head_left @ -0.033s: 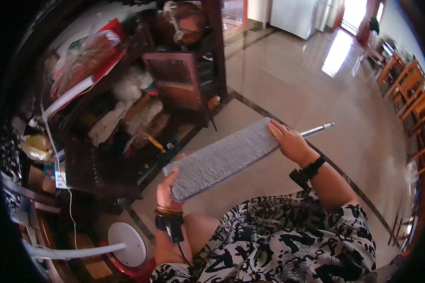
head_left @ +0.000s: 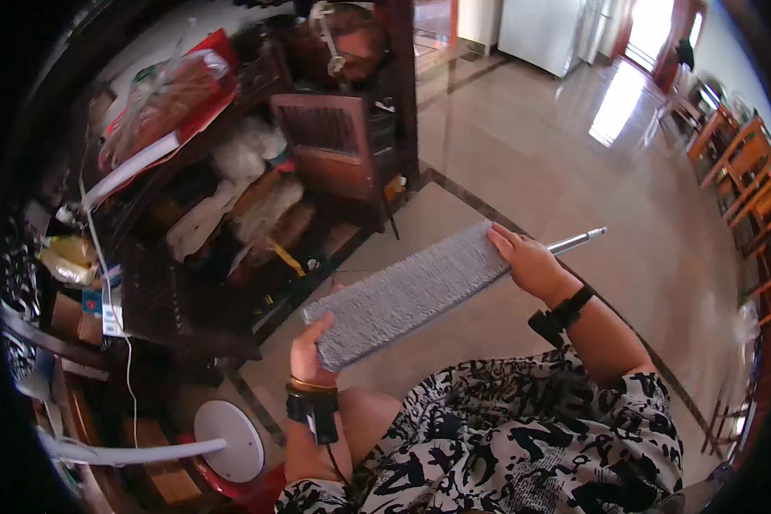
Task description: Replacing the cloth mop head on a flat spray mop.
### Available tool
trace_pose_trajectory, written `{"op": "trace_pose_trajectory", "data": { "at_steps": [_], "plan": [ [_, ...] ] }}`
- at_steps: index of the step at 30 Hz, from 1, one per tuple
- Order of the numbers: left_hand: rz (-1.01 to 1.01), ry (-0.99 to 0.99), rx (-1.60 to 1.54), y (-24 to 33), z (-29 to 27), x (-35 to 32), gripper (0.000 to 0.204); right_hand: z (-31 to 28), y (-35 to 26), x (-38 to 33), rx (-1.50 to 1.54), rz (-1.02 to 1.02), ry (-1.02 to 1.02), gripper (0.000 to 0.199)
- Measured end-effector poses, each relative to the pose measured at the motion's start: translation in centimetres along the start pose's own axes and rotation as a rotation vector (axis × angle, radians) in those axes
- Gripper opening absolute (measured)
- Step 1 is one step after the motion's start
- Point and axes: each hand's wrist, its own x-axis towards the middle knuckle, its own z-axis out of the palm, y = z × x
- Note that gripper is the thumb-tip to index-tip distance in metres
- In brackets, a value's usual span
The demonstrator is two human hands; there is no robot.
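Observation:
A flat mop is held up in front of me, its long grey fluffy mop pad [head_left: 407, 291] turned upward and slanting from lower left to upper right. My left hand [head_left: 313, 349] grips the near left end, with the thumb on top of the pad and most fingers hidden underneath. My right hand [head_left: 529, 261] holds the far right end, its fingers pressed over the corner. Beyond the right hand a shiny metal mop pole [head_left: 578, 241] sticks out; the rest of it is hidden behind the hand and pad.
Open dark wooden cabinet [head_left: 317, 154] on the left, crammed with bags and odds and ends. A white lamp with a round base [head_left: 230, 441] stands at lower left. Wooden chairs [head_left: 741, 158] line the right wall. Glossy tile floor [head_left: 522, 137] stretches to a white fridge [head_left: 540, 34].
The whole view has shifted slightly. Both hands keep their hold on the mop, and its pad stays at nearly the same slant.

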Motion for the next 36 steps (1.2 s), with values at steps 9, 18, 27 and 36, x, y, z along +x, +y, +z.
{"op": "trace_pose_trajectory", "data": {
  "at_steps": [9,18,27,36],
  "plan": [
    [-0.077,0.155,-0.005,-2.6,-0.6,-2.8,0.050,-5.7,-4.2,17.0,0.578,-0.093,0.103,0.084],
    [-0.014,-0.187,0.206,-3.4,0.5,-3.8,0.060,-4.9,-7.0,28.0,0.301,0.011,0.630,0.048],
    [-0.002,-0.236,0.122,-3.6,-0.4,-3.2,0.061,-7.6,-21.7,28.1,0.376,-0.426,0.569,0.045],
    [0.042,-0.228,0.255,-3.1,0.0,-4.0,0.060,-9.0,-25.5,31.2,0.026,-0.386,0.309,0.056]
  ]
}}
